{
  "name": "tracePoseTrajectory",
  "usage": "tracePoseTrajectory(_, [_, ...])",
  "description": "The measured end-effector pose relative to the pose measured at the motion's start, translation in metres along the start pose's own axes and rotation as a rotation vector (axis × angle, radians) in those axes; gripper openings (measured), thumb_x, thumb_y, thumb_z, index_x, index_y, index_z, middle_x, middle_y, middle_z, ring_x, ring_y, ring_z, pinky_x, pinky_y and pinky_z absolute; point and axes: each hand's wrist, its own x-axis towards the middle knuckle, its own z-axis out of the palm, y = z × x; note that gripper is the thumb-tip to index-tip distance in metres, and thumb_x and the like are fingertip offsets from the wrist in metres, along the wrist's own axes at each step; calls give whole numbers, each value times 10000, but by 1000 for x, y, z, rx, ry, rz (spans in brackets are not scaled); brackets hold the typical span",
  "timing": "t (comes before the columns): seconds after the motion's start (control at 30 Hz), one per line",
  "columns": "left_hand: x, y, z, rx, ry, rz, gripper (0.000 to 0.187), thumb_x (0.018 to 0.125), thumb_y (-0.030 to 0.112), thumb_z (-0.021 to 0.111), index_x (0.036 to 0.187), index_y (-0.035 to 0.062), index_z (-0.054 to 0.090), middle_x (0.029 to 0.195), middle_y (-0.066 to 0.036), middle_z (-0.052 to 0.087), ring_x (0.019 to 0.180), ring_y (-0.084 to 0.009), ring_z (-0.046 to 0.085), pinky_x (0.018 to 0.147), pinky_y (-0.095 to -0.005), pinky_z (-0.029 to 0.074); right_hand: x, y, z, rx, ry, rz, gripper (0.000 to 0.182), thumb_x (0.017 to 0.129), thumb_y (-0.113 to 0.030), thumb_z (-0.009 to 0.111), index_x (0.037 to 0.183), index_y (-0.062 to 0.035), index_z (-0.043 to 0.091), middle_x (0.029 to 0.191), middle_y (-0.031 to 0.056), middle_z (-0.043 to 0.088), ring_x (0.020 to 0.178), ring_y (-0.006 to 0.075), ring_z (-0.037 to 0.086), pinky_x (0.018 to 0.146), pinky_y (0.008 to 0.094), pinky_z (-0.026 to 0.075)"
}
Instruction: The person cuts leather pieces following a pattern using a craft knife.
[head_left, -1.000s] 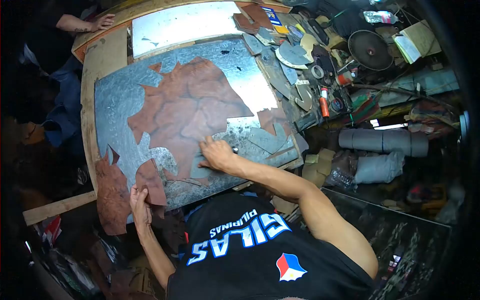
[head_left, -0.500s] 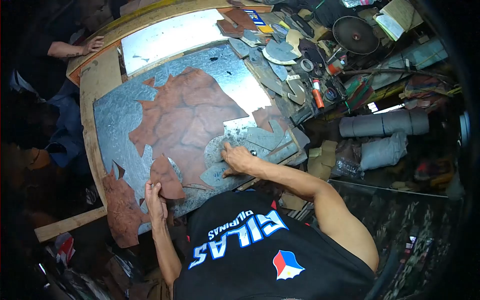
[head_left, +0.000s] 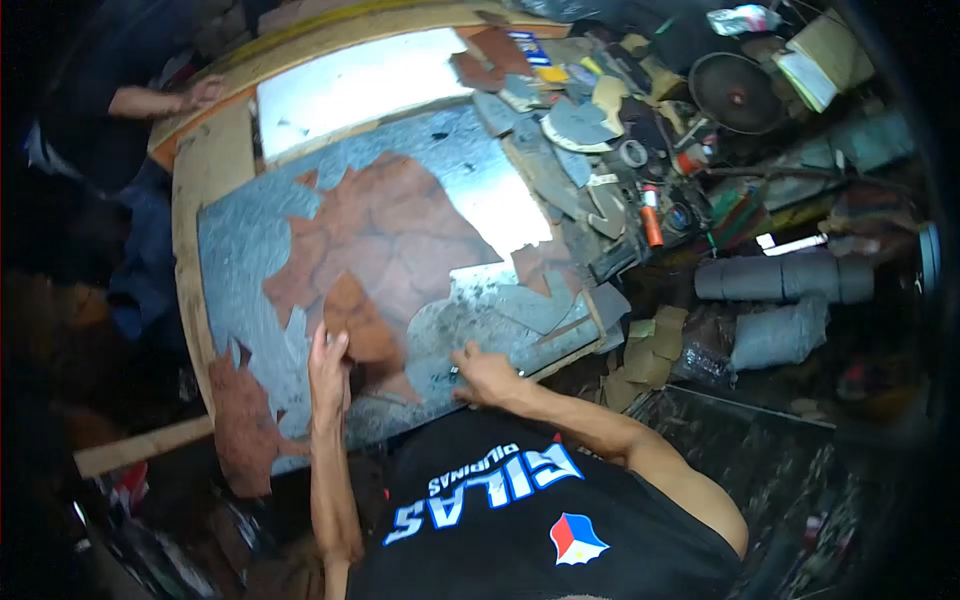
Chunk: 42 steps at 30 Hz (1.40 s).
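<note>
My left hand point(head_left: 328, 372) grips a cut piece of brown leather point(head_left: 362, 322) at its lower left edge, thumb on top, raised over the table. My right hand point(head_left: 487, 375) is low over the sheet-metal tabletop point(head_left: 425, 325) near its front edge, fingers curled and blurred. Whatever it holds is too small to make out. A large brown leather hide point(head_left: 390, 225) with an irregular edge lies flat beyond both hands. Grey pattern pieces point(head_left: 540, 305) rest to the right of my right hand.
Another leather scrap point(head_left: 243, 425) overhangs the table's left front corner. Patterns, a tape roll point(head_left: 632, 153) and an orange-red tube point(head_left: 651, 222) crowd the right side. A white board point(head_left: 360, 90) lies at the back. Another person's hand point(head_left: 205, 92) rests at the far left edge.
My left hand has lifted the leather piece up and to the right. My right hand has drawn back toward the front edge, and the grey pattern beneath it no longer shows.
</note>
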Motion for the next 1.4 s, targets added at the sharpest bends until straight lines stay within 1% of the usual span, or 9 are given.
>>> tracePoseTrajectory(0.07, [14, -2, 6, -8, 83, 19, 535, 965, 106, 552, 1440, -16, 339, 1291, -127, 561, 1170, -215, 565, 981, -343, 469, 0, 16, -6, 219, 116, 127, 378, 800, -285, 721, 1064, -30, 633, 948, 212, 675, 910, 407, 650, 758, 487, 526])
tracePoseTrajectory(0.1, [18, -6, 2, 24, 126, -5, 636, 948, 161, 611, 1469, -22, 297, 1185, -94, 609, 1050, -148, 593, 874, -257, 486, 2, 26, -16, 243, 49, 87, 278, 843, -250, 675, 1009, -27, 664, 856, 205, 695, 836, 361, 676, 735, 455, 530])
tracePoseTrajectory(0.23, [20, -1, -13, 68, 173, 7, 697, 944, 191, 635, 1488, -29, 260, 979, -32, 601, 828, -71, 523, 709, -212, 434, -3, 52, -34, 906, 255, 98, 302, 913, -187, 630, 1147, 4, 625, 741, 57, 624, 623, 120, 583, 542, 271, 461])
tracePoseTrajectory(0.37, [20, 6, 4, -55, 4, -22, 670, 961, 124, 593, 1490, -23, 209, 1223, -136, 620, 1076, -159, 617, 912, -283, 507, 0, 14, -85, 1103, 329, 20, 367, 916, -171, 634, 1230, 10, 572, 748, 8, 570, 595, 71, 525, 500, 236, 430])
tracePoseTrajectory(0.43, [13, 15, 14, -39, -53, -34, 608, 964, 104, 580, 1465, -13, 257, 1216, -141, 623, 1071, -169, 625, 905, -304, 524, 10, 4, -95, 1132, 339, 2, 386, 916, -166, 635, 1253, 4, 553, 742, 7, 562, 583, 76, 517, 491, 241, 431])
tracePoseTrajectory(0.63, [12, 5, 12, -93, -103, -2, 547, 968, 98, 570, 1436, 4, 302, 1213, -144, 626, 1079, -175, 630, 897, -321, 541, 38, 13, -78, 2263, -385, -630, 501, 907, -408, 612, 1224, -28, 536, 792, 29, 525, 619, 132, 414, 527, 284, 440])
tracePoseTrajectory(0.8, [13, 3, 8, -114, -138, -21, 494, 987, 112, 537, 1426, 27, 326, 1211, -118, 635, 1080, -169, 637, 904, -321, 537, 44, 9, -69, 2353, -478, -691, 489, 895, -454, 612, 1121, -23, 561, 752, 52, 533, 594, 140, 423, 508, 290, 441])
tracePoseTrajectory(1.27, [5, -6, 9, -80, -60, -32, 550, 964, 107, 576, 1436, -5, 319, 1191, -100, 632, 1074, -155, 621, 889, -292, 522, 34, 18, -57, 2247, -461, -706, 498, 916, -462, 577, 1148, -22, 562, 788, 53, 549, 585, 134, 448, 495, 277, 439])
tracePoseTrajectory(1.4, [14, -10, 2, 21, -26, 1, 551, 949, 80, 578, 1433, -7, 330, 1166, -80, 634, 1019, -142, 621, 834, -271, 517, 15, 1, -62, 1907, -245, -200, 477, 895, -428, 647, 1174, -55, 542, 813, 71, 637, 628, 132, 614, 441, 271, 481])
